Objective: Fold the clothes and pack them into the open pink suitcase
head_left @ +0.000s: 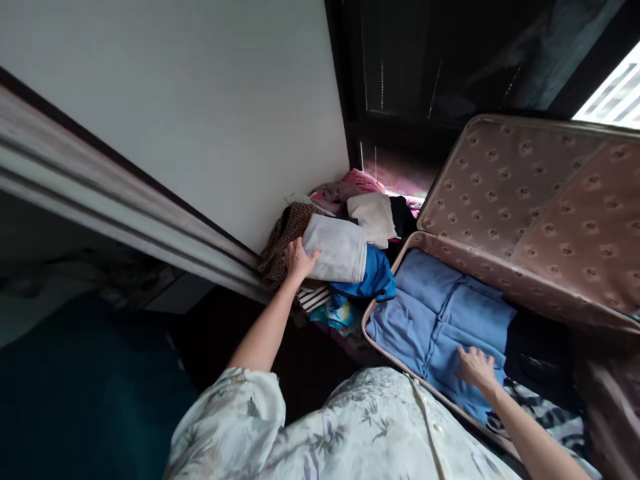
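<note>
My left hand (299, 259) is at the left edge of a folded light grey garment (337, 248), its thumb on the top face and its fingers along the side. That garment lies on a pile of clothes, over a bright blue fabric item (373, 275). My right hand (477, 367) rests with spread fingers on folded blue clothing (450, 313) inside an open suitcase (385, 353). The blue clothing fills the suitcase's left part in flat folded stacks. Dark clothing (537, 353) and a black-and-white checked cloth (545, 410) lie beside it.
A brown patterned cloth (283, 243), a folded cream garment (373, 217) and striped cloth (313, 298) are in the pile against the white wall panel (225, 120). The raised suitcase lid (540, 193) leans back near a dark window frame. Teal fabric (90, 393) is at lower left.
</note>
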`<action>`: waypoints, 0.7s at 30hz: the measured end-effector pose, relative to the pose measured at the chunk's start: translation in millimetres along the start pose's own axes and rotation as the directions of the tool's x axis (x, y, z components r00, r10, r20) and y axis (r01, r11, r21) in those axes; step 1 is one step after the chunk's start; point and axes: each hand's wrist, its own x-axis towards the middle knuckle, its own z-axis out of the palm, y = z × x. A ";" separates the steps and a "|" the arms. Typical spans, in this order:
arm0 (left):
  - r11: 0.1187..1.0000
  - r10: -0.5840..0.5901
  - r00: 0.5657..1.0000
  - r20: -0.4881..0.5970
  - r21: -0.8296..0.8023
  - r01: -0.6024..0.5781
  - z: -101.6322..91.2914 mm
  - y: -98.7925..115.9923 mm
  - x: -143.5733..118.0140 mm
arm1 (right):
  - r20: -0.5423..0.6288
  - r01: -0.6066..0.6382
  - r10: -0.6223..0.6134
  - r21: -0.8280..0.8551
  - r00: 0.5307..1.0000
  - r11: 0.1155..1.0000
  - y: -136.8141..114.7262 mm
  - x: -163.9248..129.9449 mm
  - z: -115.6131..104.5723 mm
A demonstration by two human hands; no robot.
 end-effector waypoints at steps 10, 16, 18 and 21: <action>0.970 -0.187 0.937 0.294 0.209 0.128 17.0 -27.9 36.1 | -0.289 0.385 -0.284 0.839 0.914 0.385 -159.9 27.8 -198.3; 0.971 -0.153 0.938 0.310 0.224 0.084 14.4 -28.7 36.2 | 0.057 -0.072 -0.207 0.995 0.977 -0.064 -258.3 59.3 -273.3; 0.974 -0.136 0.944 0.300 0.217 0.072 10.8 -32.2 34.7 | 0.169 -0.191 -0.180 0.975 0.969 -0.109 -276.7 68.9 -288.7; 0.982 0.030 0.956 0.292 0.172 -0.083 4.0 -41.1 25.8 | 0.206 -0.223 -0.158 0.970 0.966 -0.098 -291.4 80.7 -307.8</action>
